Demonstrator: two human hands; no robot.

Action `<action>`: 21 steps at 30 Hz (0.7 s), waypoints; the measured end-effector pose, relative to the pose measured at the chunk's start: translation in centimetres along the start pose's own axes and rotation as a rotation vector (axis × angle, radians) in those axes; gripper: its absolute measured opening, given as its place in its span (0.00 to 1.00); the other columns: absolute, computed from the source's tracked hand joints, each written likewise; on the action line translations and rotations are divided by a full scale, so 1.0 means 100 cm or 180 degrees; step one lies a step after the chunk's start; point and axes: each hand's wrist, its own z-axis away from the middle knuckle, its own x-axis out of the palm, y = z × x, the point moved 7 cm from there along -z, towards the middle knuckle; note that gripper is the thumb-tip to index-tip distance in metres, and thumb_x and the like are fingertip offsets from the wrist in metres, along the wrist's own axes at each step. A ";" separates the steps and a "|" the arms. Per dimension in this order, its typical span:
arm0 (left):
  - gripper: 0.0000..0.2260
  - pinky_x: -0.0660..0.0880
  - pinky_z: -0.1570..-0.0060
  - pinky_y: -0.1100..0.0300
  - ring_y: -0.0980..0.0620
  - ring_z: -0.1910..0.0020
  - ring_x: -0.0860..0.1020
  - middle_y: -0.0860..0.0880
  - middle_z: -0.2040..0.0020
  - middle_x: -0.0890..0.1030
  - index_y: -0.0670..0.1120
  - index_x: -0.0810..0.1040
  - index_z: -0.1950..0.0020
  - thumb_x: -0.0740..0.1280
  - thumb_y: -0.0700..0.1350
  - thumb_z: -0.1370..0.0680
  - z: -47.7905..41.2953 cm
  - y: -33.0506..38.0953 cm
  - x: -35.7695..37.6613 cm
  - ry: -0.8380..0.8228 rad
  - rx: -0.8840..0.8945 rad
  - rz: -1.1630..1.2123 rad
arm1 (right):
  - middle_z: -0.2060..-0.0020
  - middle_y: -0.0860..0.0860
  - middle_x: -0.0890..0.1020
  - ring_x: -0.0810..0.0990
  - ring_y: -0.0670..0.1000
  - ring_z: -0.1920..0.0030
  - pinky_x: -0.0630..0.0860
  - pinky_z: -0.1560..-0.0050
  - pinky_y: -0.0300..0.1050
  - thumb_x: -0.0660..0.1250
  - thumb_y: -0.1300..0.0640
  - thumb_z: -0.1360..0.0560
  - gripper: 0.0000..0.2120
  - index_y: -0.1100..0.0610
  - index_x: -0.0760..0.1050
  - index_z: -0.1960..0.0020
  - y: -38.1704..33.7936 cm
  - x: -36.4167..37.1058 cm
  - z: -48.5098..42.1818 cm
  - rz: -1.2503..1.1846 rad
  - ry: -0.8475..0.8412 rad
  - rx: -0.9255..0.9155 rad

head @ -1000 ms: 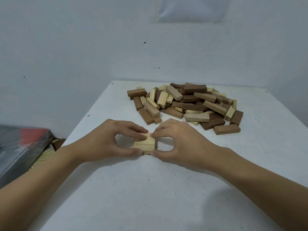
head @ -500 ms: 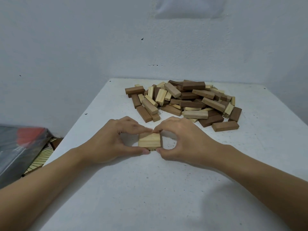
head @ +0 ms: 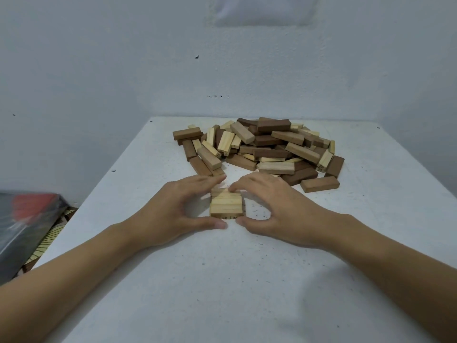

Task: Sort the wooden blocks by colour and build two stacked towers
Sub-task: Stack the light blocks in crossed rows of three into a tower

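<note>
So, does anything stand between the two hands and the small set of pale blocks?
Nothing visible does. The left hand and right hand curl round the pale blocks, with fingers at the far end and thumbs at the near end. The mixed pile lies behind, apart.

We log the small stack of pale wooden blocks (head: pixel 226 206) as bare light wood: grain lines showing, matt, small dark print on the front end face. The loose heap of pale and dark brown wooden blocks (head: pixel 262 147) looks the same, with plain wood, smooth faces and no gloss; the dark ones are evenly brown. The white desk (head: pixel 222 280) is matt, faintly rough and peppered with tiny dark specks. The grey-white painted wall (head: pixel 99 70) is matt and slightly uneven. At far left, the black and red flat object (head: pixel 24 226) has a glossy, film-like sheen; material unclear. Under it lies a cream patterned sheet (head: pixel 53 240), matt; we cannot tell if it is cloth or paper.
</note>
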 end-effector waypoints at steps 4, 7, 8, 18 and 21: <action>0.38 0.63 0.28 0.68 0.64 0.25 0.64 0.64 0.23 0.66 0.56 0.61 0.19 0.70 0.67 0.25 0.011 0.002 0.002 -0.0043 -0.0151 -0.0237 | 0.23 0.38 0.56 0.51 0.39 0.23 0.59 0.24 0.45 0.60 0.32 0.23 0.37 0.42 0.51 0.20 0.002 0.003 0.014 -0.0109 -0.0148 0.0442; 0.40 0.55 0.22 0.62 0.65 0.20 0.51 0.61 0.18 0.55 0.52 0.56 0.17 0.57 0.73 0.23 0.022 0.000 0.006 -0.0085 -0.0273 -0.0671 | 0.19 0.42 0.42 0.39 0.41 0.21 0.46 0.20 0.44 0.49 0.30 0.22 0.40 0.48 0.38 0.18 -0.003 0.018 0.022 0.0264 -0.0533 0.0680; 0.40 0.54 0.21 0.59 0.65 0.19 0.47 0.60 0.17 0.52 0.52 0.54 0.17 0.55 0.73 0.23 0.025 0.000 0.009 -0.0135 -0.0299 -0.0756 | 0.19 0.44 0.39 0.35 0.41 0.21 0.42 0.20 0.44 0.45 0.31 0.21 0.39 0.50 0.36 0.19 -0.005 0.022 0.022 0.0428 -0.0622 0.0688; 0.36 0.41 0.23 0.67 0.66 0.21 0.36 0.54 0.17 0.45 0.50 0.46 0.16 0.38 0.68 0.20 0.031 0.003 0.027 -0.0450 -0.0463 -0.1382 | 0.20 0.48 0.34 0.29 0.44 0.22 0.37 0.20 0.51 0.34 0.37 0.21 0.35 0.53 0.31 0.20 -0.010 0.033 0.016 0.0799 -0.0781 0.0783; 0.35 0.41 0.22 0.65 0.63 0.20 0.38 0.52 0.16 0.47 0.48 0.48 0.16 0.38 0.65 0.19 0.031 0.003 0.029 -0.0429 -0.0460 -0.1453 | 0.20 0.48 0.35 0.31 0.45 0.22 0.38 0.20 0.53 0.30 0.38 0.22 0.35 0.54 0.31 0.20 -0.010 0.037 0.014 0.0859 -0.0687 0.0764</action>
